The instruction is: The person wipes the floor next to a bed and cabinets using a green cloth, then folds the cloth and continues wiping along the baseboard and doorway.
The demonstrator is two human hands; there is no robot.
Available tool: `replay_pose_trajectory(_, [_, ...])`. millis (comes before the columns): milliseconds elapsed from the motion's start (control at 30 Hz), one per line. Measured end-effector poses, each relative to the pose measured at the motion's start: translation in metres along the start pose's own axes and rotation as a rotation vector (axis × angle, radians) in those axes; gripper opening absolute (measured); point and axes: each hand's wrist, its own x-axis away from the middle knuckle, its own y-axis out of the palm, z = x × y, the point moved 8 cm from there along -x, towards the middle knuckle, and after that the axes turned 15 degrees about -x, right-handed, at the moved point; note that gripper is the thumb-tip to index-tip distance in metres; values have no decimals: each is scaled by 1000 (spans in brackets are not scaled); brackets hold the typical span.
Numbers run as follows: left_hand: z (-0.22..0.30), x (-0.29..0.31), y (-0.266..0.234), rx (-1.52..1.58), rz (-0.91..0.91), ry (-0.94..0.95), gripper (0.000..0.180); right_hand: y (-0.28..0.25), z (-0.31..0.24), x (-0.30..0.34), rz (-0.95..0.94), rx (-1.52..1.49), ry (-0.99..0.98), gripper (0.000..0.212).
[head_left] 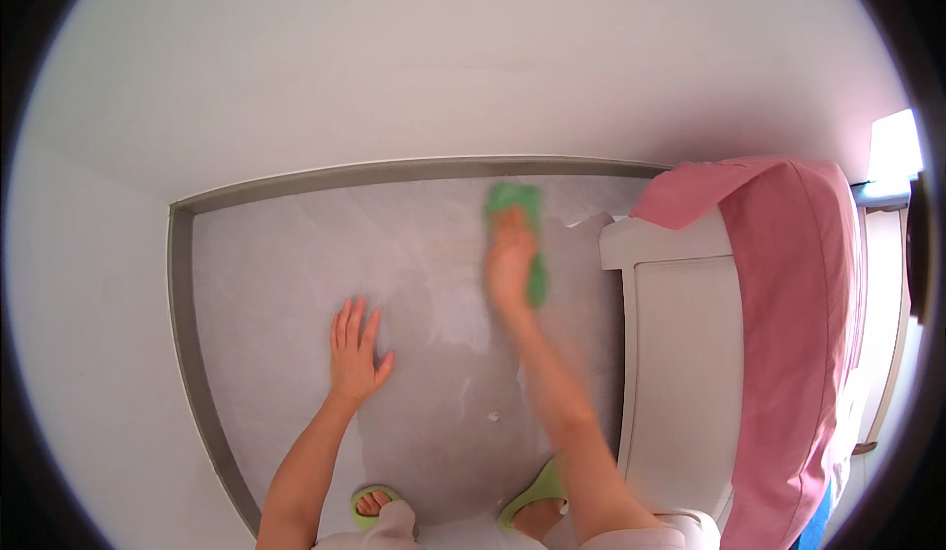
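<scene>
The small green cleaning cloth [522, 230] lies flat on the pale grey tiled floor [286, 284], far from the person and close to the grey skirting strip [394, 171] that runs along the foot of the white wall. The right hand [510, 259] lies on top of it, palm down, its fingers [514, 223] extended and pressing the cloth to the floor rather than gripping it; the hand is blurred, so whether the fingers are spread or together cannot be told. The cloth's long axis runs near to far, roughly in line with the right forearm, and its far end shows beyond the fingertips while a strip shows on the hand's right side. The left hand [355, 353] is well apart, nearer and to the left, planted flat on the bare floor with fingers spread and holding nothing. Just right of the cloth stands a white cabinet-like piece of furniture [680, 353] with a pink fabric [788, 294] draped over it. A damp-looking lighter patch [458, 313] lies between the two hands. Green slippers [532, 496] show at the near edge.
</scene>
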Motion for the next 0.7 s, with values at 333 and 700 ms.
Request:
replay_pose_trajectory(333, [-31, 35, -30, -43, 167, -85, 66, -8, -103, 45, -44, -522, -8, 46])
replay_pose_trajectory(700, [-116, 109, -42, -271, 116, -425, 65, -68, 72, -41, -22, 277, 21, 56])
